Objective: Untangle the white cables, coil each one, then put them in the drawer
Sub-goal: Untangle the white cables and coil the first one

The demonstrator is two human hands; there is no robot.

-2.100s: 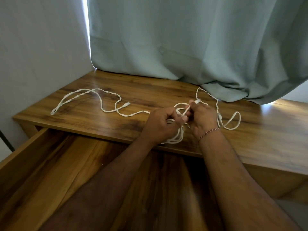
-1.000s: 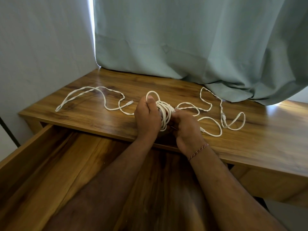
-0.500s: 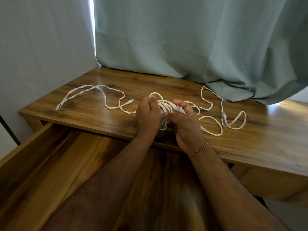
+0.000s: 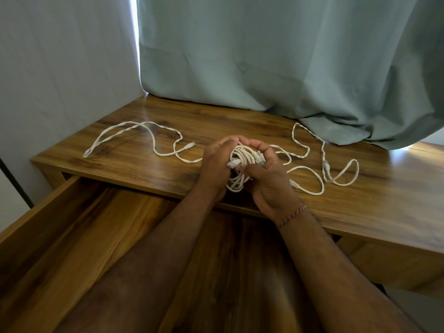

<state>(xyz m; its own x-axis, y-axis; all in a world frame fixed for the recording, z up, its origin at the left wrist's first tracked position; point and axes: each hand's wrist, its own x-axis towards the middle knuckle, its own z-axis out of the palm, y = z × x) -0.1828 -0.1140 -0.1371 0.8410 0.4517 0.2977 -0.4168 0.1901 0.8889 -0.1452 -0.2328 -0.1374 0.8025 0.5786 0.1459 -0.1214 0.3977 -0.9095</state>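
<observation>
A pale green curtain (image 4: 288,56) hangs behind a wooden desk (image 4: 360,200), its hem bunched on the desktop's far right, with a grey-white wall (image 4: 60,56) to the left; below the desk's front edge an open wooden drawer (image 4: 60,224) stands pulled out, both forearms reaching over it; over the desktop near its front edge the left hand (image 4: 215,164) and right hand (image 4: 269,181) face each other, fingers of both curled round a coiled white cable (image 4: 241,159), whose loops sit between the palms and hang a little below them, a connector end showing at the left fingers; loose white cable (image 4: 134,131) trails left across the desktop, and more twisted white cable (image 4: 324,164) loops to the right; a red-and-white thread bracelet (image 4: 292,216) circles the right wrist.
</observation>
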